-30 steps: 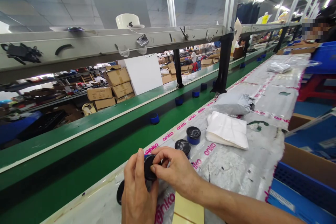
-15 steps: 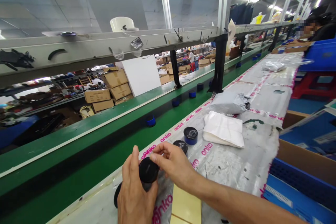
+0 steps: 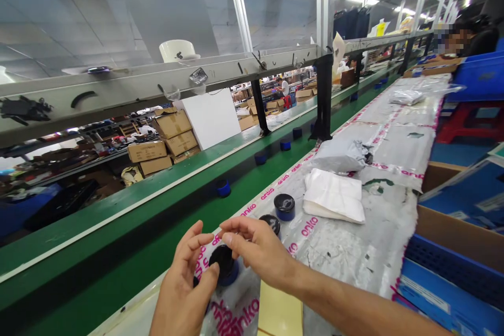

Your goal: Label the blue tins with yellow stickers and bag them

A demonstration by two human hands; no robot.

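In the head view, pink "anko" lettering repeats along the plastic sheet (image 3: 338, 244); on it, between the hands, the black-and-blue round container (image 3: 226, 262) stands black face up, axis near vertical; left hand (image 3: 183, 283) fingers are parted, released; whether right hand (image 3: 262, 252) fingers pinch anything cannot be told

Partly hidden from us
Our left hand (image 3: 185, 286) covers part of a black-topped blue container (image 3: 225, 263) and all but a sliver of a dark object (image 3: 196, 282); our right hand (image 3: 262, 252) hides part of another container (image 3: 271, 223). Yellow sheets (image 3: 280, 310) run off the bottom edge, a co-worker (image 3: 482, 39) is partly pixelated, and distant conveyor items (image 3: 378, 85) are too small to identify.
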